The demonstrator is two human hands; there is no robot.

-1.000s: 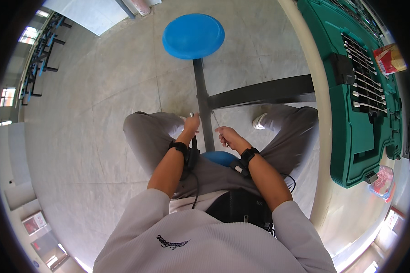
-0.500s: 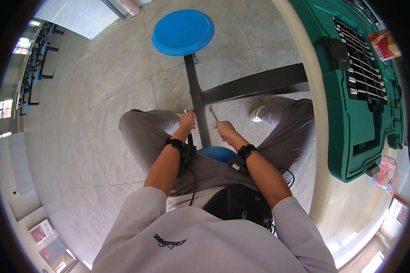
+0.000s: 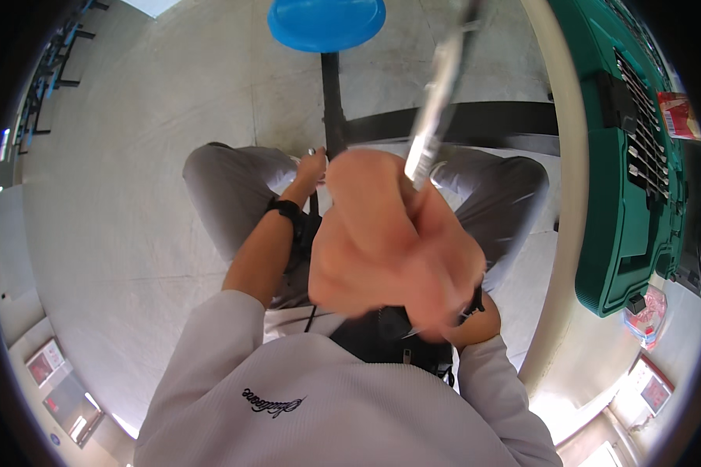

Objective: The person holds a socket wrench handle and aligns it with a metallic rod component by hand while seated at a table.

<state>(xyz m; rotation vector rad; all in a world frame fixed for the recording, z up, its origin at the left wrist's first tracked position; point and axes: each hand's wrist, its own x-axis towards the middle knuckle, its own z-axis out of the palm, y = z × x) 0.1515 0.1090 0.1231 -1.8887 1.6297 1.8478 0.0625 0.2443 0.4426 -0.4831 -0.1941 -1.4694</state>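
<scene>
My right hand is raised close to the camera and smeared by motion. Its fingers are closed on a silver wrench, whose shaft points up and away, with its far end blurred. Lower down and to the left, my left hand is closed beside the black metal frame. A small shiny metal end shows at its fingers; the rest of that thing is hidden. The raised right hand covers the near part of the frame.
A blue round stool seat tops the frame's far end. To the right, a table edge carries an open green tool case with several wrenches. A red packet and a clear bag lie by it.
My right hand has risen from beside the frame toward the camera, bringing the wrench up with it. My left hand stays by the frame. The view has shifted slightly.
</scene>
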